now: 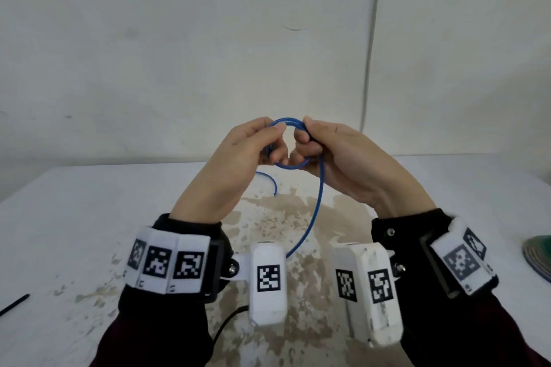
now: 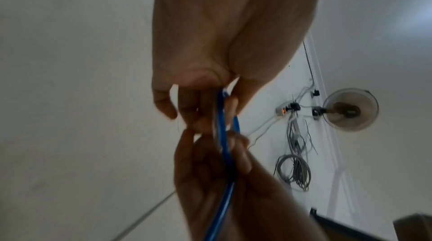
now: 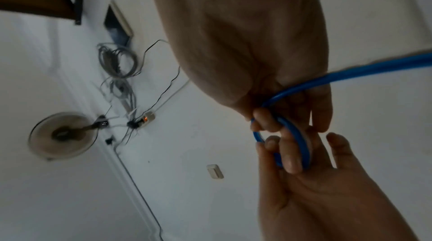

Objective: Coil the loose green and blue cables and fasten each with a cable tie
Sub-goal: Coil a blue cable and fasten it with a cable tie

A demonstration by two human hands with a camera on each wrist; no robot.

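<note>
Both hands are raised above the white table [image 1: 89, 217] and hold a small coil of blue cable [image 1: 287, 120] between them. My left hand [image 1: 275, 143] pinches the coil's left side with thumb and curled fingers. Gripping the right side is my right hand [image 1: 301, 140]. A loose tail of the cable [image 1: 318, 202] hangs down towards the wrists, and a short end [image 1: 269, 180] sticks out below the left hand. In the wrist views the blue cable [image 2: 221, 125] [image 3: 301, 145] runs between the fingers of both hands.
A thin black cable tie [image 1: 15, 304] lies at the table's left edge. A green rounded thing [image 1: 539, 256] is cut off at the right edge. The tabletop in front of me is stained brown. A white wall stands behind the table.
</note>
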